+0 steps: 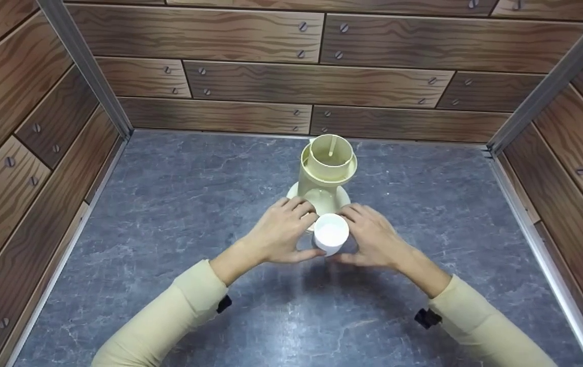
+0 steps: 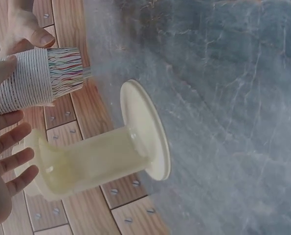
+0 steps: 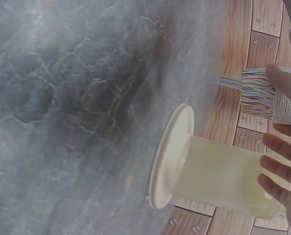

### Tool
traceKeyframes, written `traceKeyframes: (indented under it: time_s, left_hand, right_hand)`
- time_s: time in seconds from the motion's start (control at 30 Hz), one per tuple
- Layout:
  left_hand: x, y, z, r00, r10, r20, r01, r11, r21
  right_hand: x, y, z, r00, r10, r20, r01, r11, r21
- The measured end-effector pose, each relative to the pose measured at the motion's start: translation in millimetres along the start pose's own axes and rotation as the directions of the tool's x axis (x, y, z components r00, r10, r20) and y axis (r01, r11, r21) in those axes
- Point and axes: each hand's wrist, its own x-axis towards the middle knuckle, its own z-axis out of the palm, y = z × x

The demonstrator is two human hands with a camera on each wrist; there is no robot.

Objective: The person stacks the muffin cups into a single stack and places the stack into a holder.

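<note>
A tall stack of white paper cups (image 1: 331,233) is between my two hands, open end up, with coloured wavy lines on its lowest cup. My left hand (image 1: 280,230) grips it from the left between thumb and index finger, the other fingers spread. From the right, my right hand (image 1: 373,237) holds it likewise, thumb on the near side. A clear narrow piece (image 2: 88,72) shows below the stack's bottom, toward the table. Just beyond stands a pale yellow cylindrical holder (image 1: 317,184), upright, with an open top and a round base (image 3: 161,181).
The grey marbled tabletop (image 1: 179,204) lies under everything. Wood-patterned panels (image 1: 317,81) wall it in at the back and both sides, with metal strips (image 1: 541,244) along the edges. A black strap piece (image 1: 428,318) hangs at the right sleeve.
</note>
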Motion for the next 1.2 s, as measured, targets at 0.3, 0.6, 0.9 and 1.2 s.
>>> traceKeyframes:
  time_s: [0.3,0.6,0.9,1.2]
  left_hand:
    - [10.9,-6.4,-15.2,1.000,0.019,-0.020,-0.019,1.000,0.006]
    - [21.2,-12.4,-31.5,0.999,0.043,-0.030,-0.043,0.999,0.021]
    - [30.5,-19.0,-43.3,0.996,0.053,-0.077,-0.050,0.998,0.043]
    - [39.8,-25.0,-57.8,0.991,0.071,-0.115,-0.063,0.995,0.075]
  right_hand:
    - [10.3,1,-17,0.999,-0.022,-0.032,0.021,0.999,-0.027]
    - [18.9,2,-31,0.997,-0.025,-0.071,0.022,0.999,-0.044]
    - [29.8,2,-49,0.994,-0.045,-0.097,0.039,0.997,-0.064]
    - [40.7,5,-65,0.988,-0.082,-0.129,0.070,0.993,-0.097]
